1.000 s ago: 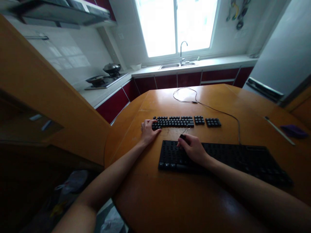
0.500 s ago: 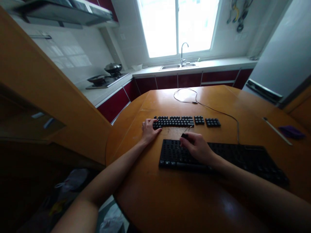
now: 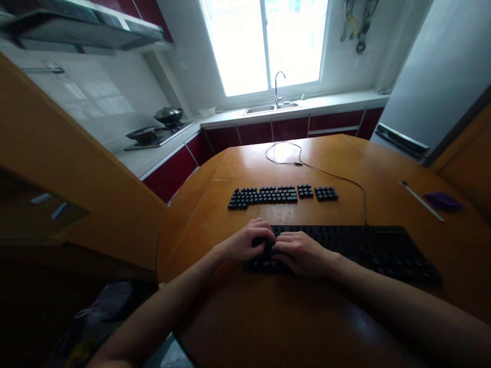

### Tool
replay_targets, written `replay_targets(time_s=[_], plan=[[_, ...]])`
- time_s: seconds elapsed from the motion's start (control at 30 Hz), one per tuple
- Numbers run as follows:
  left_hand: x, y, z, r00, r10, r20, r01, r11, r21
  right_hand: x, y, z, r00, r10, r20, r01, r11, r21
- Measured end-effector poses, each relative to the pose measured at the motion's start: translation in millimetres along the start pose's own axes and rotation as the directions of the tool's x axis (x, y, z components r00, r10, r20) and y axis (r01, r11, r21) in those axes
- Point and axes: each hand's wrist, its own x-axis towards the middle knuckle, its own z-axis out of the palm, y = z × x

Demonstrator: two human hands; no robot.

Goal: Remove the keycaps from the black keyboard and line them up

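A black keyboard [image 3: 345, 243] lies on the wooden table, its left part under both my hands. My left hand [image 3: 247, 241] is at the keyboard's left end, fingers curled over it and thumb below; its fingertips meet those of the other hand. From the right, my right hand [image 3: 301, 251] rests over the same part with its fingers bent together. Whatever the fingertips grip is hidden in the dark between the hands. Beyond the keyboard, loose black keycaps [image 3: 268, 196] stand grouped in keyboard order, with two smaller blocks of keycaps [image 3: 326, 193] on their right.
The keyboard's cable [image 3: 333, 175] runs to a loop at the far side of the wooden table [image 3: 207, 214]. A thin white stick [image 3: 422, 201] and a purple item [image 3: 444, 201] lie at the right. Beyond are a sink [image 3: 260, 109], stove [image 3: 157, 135] and fridge [image 3: 425, 82].
My left hand has moved from the loose keycaps to the keyboard. My right hand, which held a small dark tool with thin wires above the keyboard, has lowered onto it. The view has shifted slightly.
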Motion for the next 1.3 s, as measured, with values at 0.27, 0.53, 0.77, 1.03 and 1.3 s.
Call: replay_targets(time_s=[0.27, 0.53, 0.77, 1.03, 1.3], plan=[[3.0, 13.3, 15.2, 0.999, -0.02, 0.031, 0.02, 1.0, -0.021, 2.8, 4.9, 2.3, 0.962, 0.27, -0.045, -0.239, 0.909, 0.343], [2.2, 12.8, 23.1, 0.994, -0.092, -0.066, 0.085, 0.992, -0.098, 3.9, 11.6, 4.5, 0.865, 0.482, -0.138, -0.381, 0.81, 0.445], [3.0, 10.7, 25.2, 0.938, -0.17, -0.303, 0.147, 0.984, -0.099, 3.5, 11.5, 6.9, 0.81, 0.494, -0.316, -0.375, 0.851, 0.367], [28.6, 19.5, 18.4, 0.962, -0.055, -0.268, 0.128, 0.955, 0.266, 6.5, 22.8, 7.2, 0.644, 0.67, -0.369, -0.374, 0.697, 0.612], [32.1, 19.3, 30.2, 0.945, 0.026, -0.326, 0.085, 0.943, 0.322, 7.3, 24.1, 4.4, 0.619, 0.652, -0.438, -0.397, 0.741, 0.541]])
